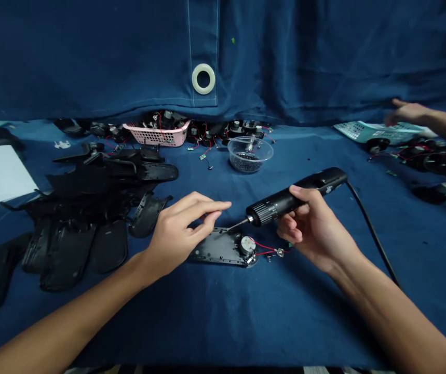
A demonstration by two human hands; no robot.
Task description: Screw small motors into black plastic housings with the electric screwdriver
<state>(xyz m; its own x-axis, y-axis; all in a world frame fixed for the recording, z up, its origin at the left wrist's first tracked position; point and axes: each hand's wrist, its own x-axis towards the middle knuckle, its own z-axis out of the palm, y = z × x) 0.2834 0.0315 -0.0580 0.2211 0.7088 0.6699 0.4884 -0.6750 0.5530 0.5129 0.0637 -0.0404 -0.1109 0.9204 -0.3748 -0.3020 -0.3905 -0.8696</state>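
Note:
My right hand (pixel 308 228) is wrapped round a black corded electric screwdriver (pixel 285 200), which tilts down to the left. Its thin bit ends at the near-left black plastic housing (pixel 223 246), along the upper edge. The housing lies flat, with a round silvery motor (pixel 247 245) at its right end and red wires (pixel 264 249) running out to the right. Above the housing's left part hovers my left hand (pixel 186 226), thumb and index finger brought together in a pinch. Anything between those fingertips is too small to make out.
Black plastic shells (pixel 70 228) are heaped at left beside a white sheet (pixel 0 176). Behind stand a pink basket (pixel 156 136) and a clear bowl of small dark screws (pixel 249 156). At right, another person's hand (pixel 409 113) is over a teal basket (pixel 363 132). A blue curtain hangs behind.

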